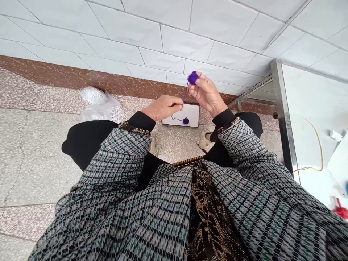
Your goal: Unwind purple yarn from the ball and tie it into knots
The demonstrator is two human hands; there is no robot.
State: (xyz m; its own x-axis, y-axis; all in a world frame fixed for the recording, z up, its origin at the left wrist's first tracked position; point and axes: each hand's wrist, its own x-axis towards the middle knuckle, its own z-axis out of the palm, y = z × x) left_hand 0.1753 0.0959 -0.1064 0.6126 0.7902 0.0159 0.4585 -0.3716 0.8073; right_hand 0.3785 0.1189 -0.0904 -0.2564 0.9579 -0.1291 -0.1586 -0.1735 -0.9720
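Note:
A small ball of purple yarn (193, 78) is held up in the fingers of my right hand (206, 92). From it a purple strand (186, 91) runs down to my left hand (165, 107), whose fingers are closed on it. Below my hands a white tray with a dark rim (194, 112) lies on the floor. On the tray rests a second purple yarn ball (185, 120), and a loose wavy strand trails from it to the left. My left hand covers part of the tray's left side.
On the floor at left sit a white yarn ball (92, 95) and a clear plastic bag (102, 107) with white strands. The tiled wall (187, 43) rises ahead. To the right stands a metal-edged white table (307, 105) with a yellow cord (320, 148).

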